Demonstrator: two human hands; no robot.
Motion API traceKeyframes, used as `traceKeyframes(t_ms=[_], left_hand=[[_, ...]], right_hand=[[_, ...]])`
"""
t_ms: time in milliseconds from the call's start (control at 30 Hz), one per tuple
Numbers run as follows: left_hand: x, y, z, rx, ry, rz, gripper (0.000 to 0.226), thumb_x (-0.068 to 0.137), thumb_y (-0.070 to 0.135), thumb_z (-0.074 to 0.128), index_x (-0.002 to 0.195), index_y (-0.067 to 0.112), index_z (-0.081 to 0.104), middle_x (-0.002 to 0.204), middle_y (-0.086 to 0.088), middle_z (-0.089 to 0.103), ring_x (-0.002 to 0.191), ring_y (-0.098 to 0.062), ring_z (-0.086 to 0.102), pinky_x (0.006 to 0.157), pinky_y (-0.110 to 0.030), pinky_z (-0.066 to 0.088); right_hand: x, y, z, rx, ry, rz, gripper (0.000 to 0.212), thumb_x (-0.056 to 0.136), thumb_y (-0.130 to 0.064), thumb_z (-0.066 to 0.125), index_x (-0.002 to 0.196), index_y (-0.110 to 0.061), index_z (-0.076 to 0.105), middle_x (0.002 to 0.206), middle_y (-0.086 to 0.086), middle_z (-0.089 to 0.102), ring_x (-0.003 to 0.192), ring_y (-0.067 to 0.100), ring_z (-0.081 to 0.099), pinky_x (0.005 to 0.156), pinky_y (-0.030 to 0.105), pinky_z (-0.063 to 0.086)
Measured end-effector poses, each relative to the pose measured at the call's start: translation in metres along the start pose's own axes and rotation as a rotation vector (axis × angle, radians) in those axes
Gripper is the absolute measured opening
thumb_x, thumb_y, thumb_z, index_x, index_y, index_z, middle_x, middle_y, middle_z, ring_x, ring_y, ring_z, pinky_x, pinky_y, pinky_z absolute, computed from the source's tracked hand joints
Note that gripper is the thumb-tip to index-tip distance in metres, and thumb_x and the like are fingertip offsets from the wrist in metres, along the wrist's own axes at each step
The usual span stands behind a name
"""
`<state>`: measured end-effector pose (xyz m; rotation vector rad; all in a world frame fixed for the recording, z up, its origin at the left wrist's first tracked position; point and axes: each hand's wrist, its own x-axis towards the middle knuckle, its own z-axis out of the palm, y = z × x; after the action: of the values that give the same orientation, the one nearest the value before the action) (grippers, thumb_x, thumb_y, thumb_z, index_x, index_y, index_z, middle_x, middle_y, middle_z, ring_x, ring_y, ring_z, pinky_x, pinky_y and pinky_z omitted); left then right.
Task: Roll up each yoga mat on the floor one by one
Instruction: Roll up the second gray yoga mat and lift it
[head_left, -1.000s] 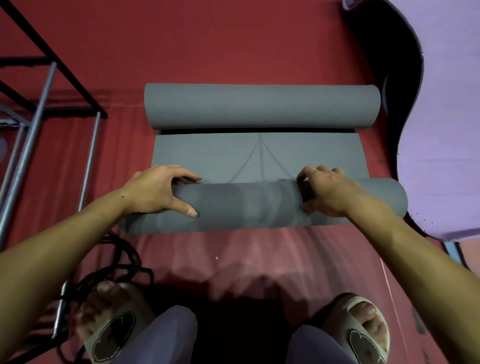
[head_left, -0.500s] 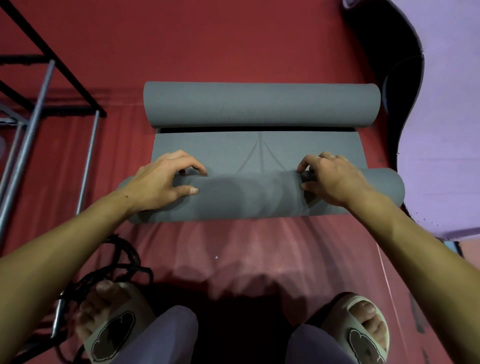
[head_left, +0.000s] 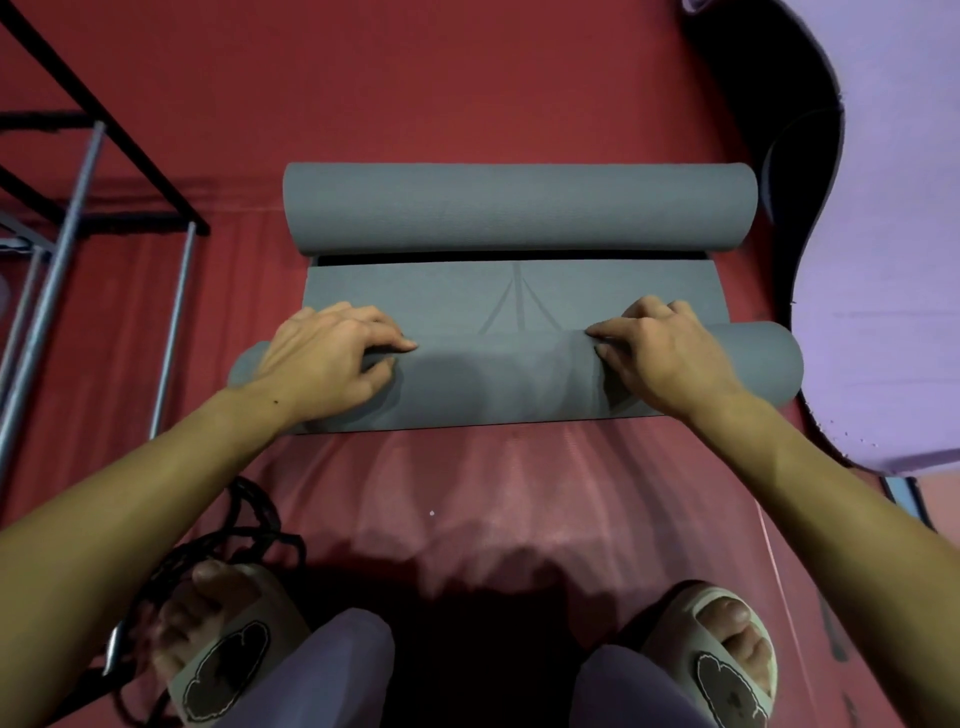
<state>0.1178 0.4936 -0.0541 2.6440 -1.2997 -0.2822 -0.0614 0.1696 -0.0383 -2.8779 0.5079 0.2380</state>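
A grey yoga mat (head_left: 511, 301) lies on the red floor, and its near end is wound into a roll (head_left: 498, 384). My left hand (head_left: 332, 358) grips the left part of this roll, fingers curled over its top and thumb on the near side. My right hand (head_left: 660, 358) holds the right part the same way. A short flat strip with printed lines shows beyond the roll. Just past that strip lies a second grey roll (head_left: 519, 208), fully wound, with a dark gap in front of it.
A purple mat (head_left: 893, 260) curves up at the right, close to the roll's right end. A metal rack (head_left: 57, 249) stands at the left. A black cord (head_left: 244, 525) lies by my left slipper (head_left: 223, 660). My right slipper (head_left: 722, 660) is on the red floor.
Both hands have pushed the near roll away from me over the flat strip. The strip is shorter and the roll sits closer to the far grey roll.
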Motion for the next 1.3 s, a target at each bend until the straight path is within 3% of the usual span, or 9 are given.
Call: traceKeyframes(t_ms=[167, 300, 467, 667, 800, 900, 1100, 1300], left_hand=[[0.0, 0.009, 0.001, 0.064, -0.005, -0.04, 0.063, 0.079, 0.066, 0.038, 0.129, 0.044, 0.069, 0.131, 0.022, 0.066, 0.115, -0.017, 0.062, 0.081, -0.037, 0.038], [0.0, 0.019, 0.0, 0.123, -0.028, -0.103, 0.076, 0.074, 0.08, 0.04, 0.134, 0.043, 0.066, 0.135, 0.024, 0.064, 0.116, -0.015, 0.061, 0.089, -0.042, 0.04], [0.0, 0.023, 0.003, 0.198, 0.001, -0.106, 0.087, 0.071, 0.089, 0.043, 0.138, 0.038, 0.063, 0.136, 0.018, 0.064, 0.115, -0.017, 0.06, 0.091, -0.045, 0.04], [-0.003, 0.024, 0.013, 0.277, 0.032, -0.055, 0.108, 0.066, 0.096, 0.048, 0.147, 0.025, 0.055, 0.131, -0.002, 0.055, 0.113, -0.026, 0.054, 0.091, -0.046, 0.039], [-0.004, 0.025, 0.015, 0.386, -0.005, -0.041, 0.122, 0.059, 0.095, 0.063, 0.153, 0.019, 0.044, 0.134, -0.005, 0.053, 0.116, -0.028, 0.053, 0.091, -0.048, 0.041], [-0.003, 0.025, 0.018, 0.419, -0.01, -0.051, 0.122, 0.058, 0.085, 0.075, 0.153, 0.016, 0.041, 0.132, -0.005, 0.053, 0.115, -0.028, 0.055, 0.091, -0.048, 0.043], [0.001, 0.025, 0.017, 0.334, 0.086, -0.038, 0.089, 0.065, 0.075, 0.062, 0.133, 0.017, 0.051, 0.122, 0.0, 0.063, 0.112, -0.026, 0.061, 0.094, -0.047, 0.046], [0.008, 0.02, 0.022, 0.374, 0.04, -0.041, 0.111, 0.054, 0.076, 0.081, 0.14, 0.014, 0.047, 0.131, -0.004, 0.061, 0.116, -0.029, 0.06, 0.097, -0.052, 0.045]], right_hand=[[-0.006, -0.006, -0.002, -0.03, 0.006, 0.012, 0.046, 0.097, -0.052, 0.057, 0.134, -0.024, 0.063, 0.124, 0.008, 0.064, 0.11, 0.036, 0.053, 0.094, 0.047, 0.052], [-0.011, -0.008, -0.005, 0.008, -0.032, 0.028, 0.075, 0.085, -0.081, 0.043, 0.137, -0.029, 0.061, 0.13, 0.002, 0.063, 0.118, 0.032, 0.05, 0.099, 0.047, 0.051], [-0.011, -0.014, -0.005, -0.076, -0.037, 0.035, 0.091, 0.076, -0.095, 0.033, 0.145, -0.039, 0.054, 0.144, -0.002, 0.055, 0.129, 0.031, 0.045, 0.103, 0.05, 0.044], [-0.009, -0.005, 0.006, -0.144, 0.042, 0.018, 0.108, 0.065, -0.107, 0.035, 0.148, -0.039, 0.053, 0.134, 0.013, 0.051, 0.118, 0.036, 0.046, 0.102, 0.05, 0.046], [-0.01, -0.002, 0.013, -0.255, 0.071, -0.022, 0.116, 0.065, -0.103, 0.042, 0.149, -0.024, 0.049, 0.131, 0.012, 0.055, 0.116, 0.036, 0.051, 0.104, 0.053, 0.045], [-0.01, -0.001, 0.018, -0.259, 0.124, -0.026, 0.108, 0.064, -0.095, 0.055, 0.132, -0.011, 0.051, 0.126, 0.01, 0.059, 0.113, 0.035, 0.055, 0.105, 0.051, 0.043], [-0.005, 0.001, 0.022, -0.234, 0.126, -0.017, 0.119, 0.056, -0.086, 0.075, 0.147, -0.015, 0.047, 0.147, 0.019, 0.048, 0.127, 0.045, 0.046, 0.111, 0.057, 0.038], [0.0, 0.005, 0.023, -0.284, 0.15, -0.024, 0.126, 0.051, -0.085, 0.081, 0.151, -0.02, 0.043, 0.139, 0.018, 0.049, 0.12, 0.043, 0.047, 0.109, 0.059, 0.04]])
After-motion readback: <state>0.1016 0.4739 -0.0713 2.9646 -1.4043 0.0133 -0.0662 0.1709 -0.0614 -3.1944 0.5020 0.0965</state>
